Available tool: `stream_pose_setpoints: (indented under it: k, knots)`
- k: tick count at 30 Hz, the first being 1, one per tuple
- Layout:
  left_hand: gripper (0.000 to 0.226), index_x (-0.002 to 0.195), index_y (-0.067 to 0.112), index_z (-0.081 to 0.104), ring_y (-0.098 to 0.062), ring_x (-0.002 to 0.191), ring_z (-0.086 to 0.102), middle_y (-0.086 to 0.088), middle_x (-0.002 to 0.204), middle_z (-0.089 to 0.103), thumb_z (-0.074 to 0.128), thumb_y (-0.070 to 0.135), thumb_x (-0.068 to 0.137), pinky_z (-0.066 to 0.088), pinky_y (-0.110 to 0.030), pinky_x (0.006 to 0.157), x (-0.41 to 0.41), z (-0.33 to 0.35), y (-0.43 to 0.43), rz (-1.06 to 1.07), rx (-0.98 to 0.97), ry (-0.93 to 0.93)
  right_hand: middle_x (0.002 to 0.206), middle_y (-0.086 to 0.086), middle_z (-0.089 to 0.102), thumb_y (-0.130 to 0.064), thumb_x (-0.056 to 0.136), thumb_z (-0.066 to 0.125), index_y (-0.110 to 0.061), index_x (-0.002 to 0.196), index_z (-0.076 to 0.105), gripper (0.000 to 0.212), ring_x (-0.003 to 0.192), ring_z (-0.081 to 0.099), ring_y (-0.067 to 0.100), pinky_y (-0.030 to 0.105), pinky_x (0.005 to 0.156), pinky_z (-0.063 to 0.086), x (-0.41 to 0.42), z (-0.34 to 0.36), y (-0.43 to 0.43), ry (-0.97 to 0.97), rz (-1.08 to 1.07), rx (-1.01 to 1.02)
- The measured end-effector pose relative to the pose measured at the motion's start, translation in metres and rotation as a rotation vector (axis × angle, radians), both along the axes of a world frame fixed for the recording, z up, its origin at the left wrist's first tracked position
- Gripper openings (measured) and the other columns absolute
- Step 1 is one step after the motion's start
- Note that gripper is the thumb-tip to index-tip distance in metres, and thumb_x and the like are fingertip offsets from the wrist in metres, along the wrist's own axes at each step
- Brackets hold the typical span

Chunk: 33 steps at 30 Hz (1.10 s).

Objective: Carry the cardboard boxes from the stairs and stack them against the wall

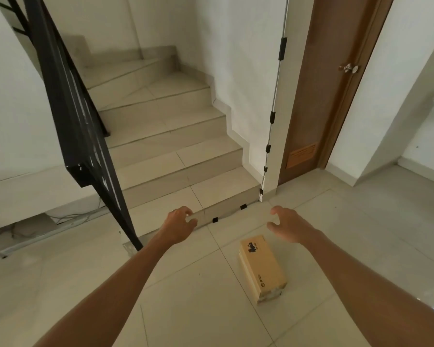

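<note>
Head-height view, angled down toward stairs (166,136) and floor (85,284)

Pale tiled floor (60,284), white walls (10,108), seemingly wooden door (318,96).

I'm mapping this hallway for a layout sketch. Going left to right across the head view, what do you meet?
Black stair railing → left hand → cardboard box → right hand → brown door.

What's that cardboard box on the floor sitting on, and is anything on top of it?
The cardboard box lies on the pale floor tiles, nothing on top. Both hands hover above, empty. The tile directly beneath it is hidden.
</note>
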<state>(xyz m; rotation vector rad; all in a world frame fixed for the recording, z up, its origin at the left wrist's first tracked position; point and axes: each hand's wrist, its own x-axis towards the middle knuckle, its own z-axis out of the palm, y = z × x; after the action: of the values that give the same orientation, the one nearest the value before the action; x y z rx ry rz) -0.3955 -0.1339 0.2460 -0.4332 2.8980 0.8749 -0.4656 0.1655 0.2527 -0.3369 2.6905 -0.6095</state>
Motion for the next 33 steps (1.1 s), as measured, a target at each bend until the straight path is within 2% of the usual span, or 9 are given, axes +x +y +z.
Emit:
stream_pose_setpoints:
  k: [5,10,13,16,19,27,33]
  knots:
    - [0.039,0.130,0.010,0.051,-0.025,0.120,0.050,-0.009,0.132,0.054,0.054,0.028,0.095,0.042,-0.035,0.098,-0.058,-0.026,0.015,0.051,0.037,-0.051,0.137,0.006,0.047,-0.037,0.096,0.051,-0.016,0.140,0.038,0.051,0.114,0.054,0.020,0.033,0.091,0.045,-0.073,-0.035,0.005,-0.058,0.043,0.029]
    - [0.035,0.126,0.008,0.055,-0.024,0.116,0.052,-0.011,0.132,0.051,0.057,0.022,0.094,0.039,-0.026,0.089,-0.122,-0.055,0.036,0.146,0.040,-0.108,0.126,0.008,0.056,-0.040,0.096,0.052,-0.014,0.139,0.040,0.052,0.101,0.059,0.019,0.032,0.084,0.047,-0.146,-0.084,0.018,-0.178,0.082,0.003]
    - [0.033,0.123,0.009,0.056,-0.024,0.122,0.048,-0.009,0.132,0.051,0.058,0.024,0.093,0.037,-0.030,0.100,-0.162,-0.093,0.052,0.120,0.021,-0.152,0.134,0.005,0.053,-0.040,0.097,0.050,-0.012,0.139,0.041,0.052,0.111,0.057,0.017,0.031,0.094,0.047,-0.178,-0.130,0.033,-0.266,0.048,-0.041]
    - [0.031,0.120,0.014,0.057,-0.021,0.118,0.051,-0.005,0.132,0.052,0.059,0.027,0.092,0.040,-0.030,0.100,-0.197,-0.159,0.067,0.054,0.030,-0.279,0.138,0.005,0.051,-0.038,0.097,0.050,-0.009,0.138,0.042,0.050,0.122,0.053,0.018,0.027,0.098,0.045,-0.193,-0.201,0.056,-0.400,-0.126,-0.093]
    - [0.031,0.120,0.017,0.057,-0.020,0.116,0.053,-0.003,0.130,0.052,0.058,0.032,0.092,0.041,-0.029,0.099,-0.228,-0.236,0.080,-0.063,0.030,-0.411,0.137,0.007,0.053,-0.035,0.097,0.052,-0.008,0.134,0.046,0.046,0.121,0.054,0.020,0.028,0.097,0.045,-0.199,-0.289,0.078,-0.516,-0.278,-0.072]
    - [0.038,0.125,0.008,0.056,-0.025,0.120,0.051,-0.010,0.132,0.055,0.055,0.031,0.095,0.037,-0.029,0.100,-0.342,-0.449,0.112,-0.184,0.081,-0.444,0.134,0.012,0.055,-0.040,0.096,0.051,-0.007,0.133,0.046,0.050,0.118,0.056,0.029,0.035,0.094,0.048,-0.233,-0.510,0.072,-0.546,-0.578,-0.095]
    - [0.050,0.132,0.009,0.049,-0.025,0.123,0.049,-0.008,0.137,0.047,0.058,0.036,0.091,0.039,-0.028,0.088,-0.382,-0.576,0.131,-0.150,0.123,-0.499,0.138,0.022,0.042,-0.055,0.096,0.039,-0.002,0.139,0.036,0.069,0.118,0.053,0.037,0.043,0.093,0.046,-0.208,-0.618,0.071,-0.607,-0.934,-0.004]
